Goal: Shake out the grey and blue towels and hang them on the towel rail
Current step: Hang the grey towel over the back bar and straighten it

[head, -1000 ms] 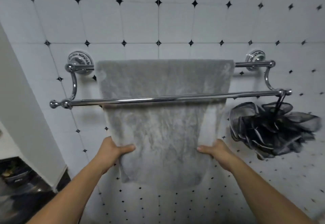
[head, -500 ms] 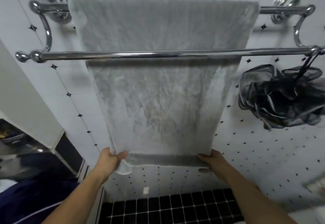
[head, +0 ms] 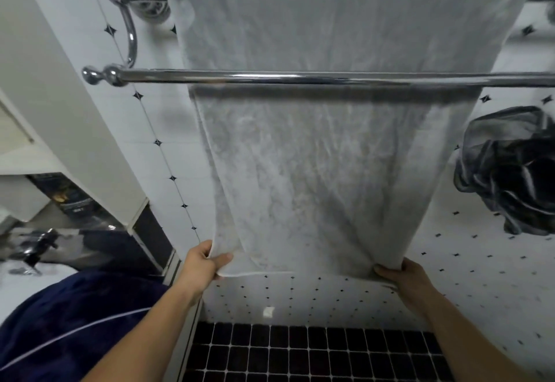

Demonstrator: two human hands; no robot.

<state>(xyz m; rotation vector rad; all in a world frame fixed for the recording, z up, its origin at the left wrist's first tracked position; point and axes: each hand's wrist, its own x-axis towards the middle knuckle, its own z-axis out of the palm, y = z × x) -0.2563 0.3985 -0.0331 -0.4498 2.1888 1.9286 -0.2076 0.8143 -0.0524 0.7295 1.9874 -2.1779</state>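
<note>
The grey towel (head: 324, 165) hangs flat over the back bar of the chrome double towel rail (head: 300, 77), passing behind the front bar. My left hand (head: 204, 261) pinches its lower left corner. At the lower right corner my right hand (head: 402, 276) grips the bottom edge. A dark blue cloth with a pale stripe (head: 69, 321), possibly the blue towel, lies at the lower left beside my left arm.
A black mesh bath sponge (head: 510, 168) hangs from the rail's right end. A white cabinet side (head: 60, 96) stands at the left, with a tap (head: 39, 246) below it. Black floor tiles (head: 315, 351) lie under the white wall tiles.
My hands slid down the grey towel from its middle to its bottom corners, and the view dropped lower and closer to the rail.
</note>
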